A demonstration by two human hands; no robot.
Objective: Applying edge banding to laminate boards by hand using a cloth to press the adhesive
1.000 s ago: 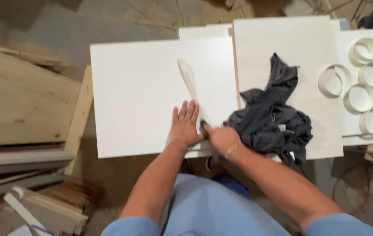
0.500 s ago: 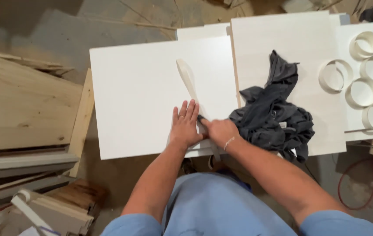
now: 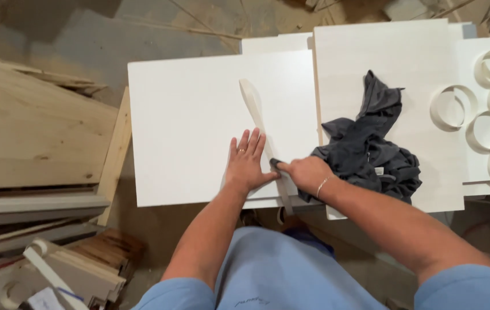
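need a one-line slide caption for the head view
Left hand flat on white panel, right hand pressing a dark pad onto a pale strip; grey rag alongside.

White rings (image 3: 489,109) cluster at the right edge of the frame on a pale panel. A large plywood sheet (image 3: 32,138) fills the left side, with stacked timber offcuts (image 3: 55,264) in the lower left over a dusty concrete floor (image 3: 113,28).

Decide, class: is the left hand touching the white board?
Touching. The head view shows the left hand pressed flat, fingers spread, on the white board, with no gap visible beneath the palm.
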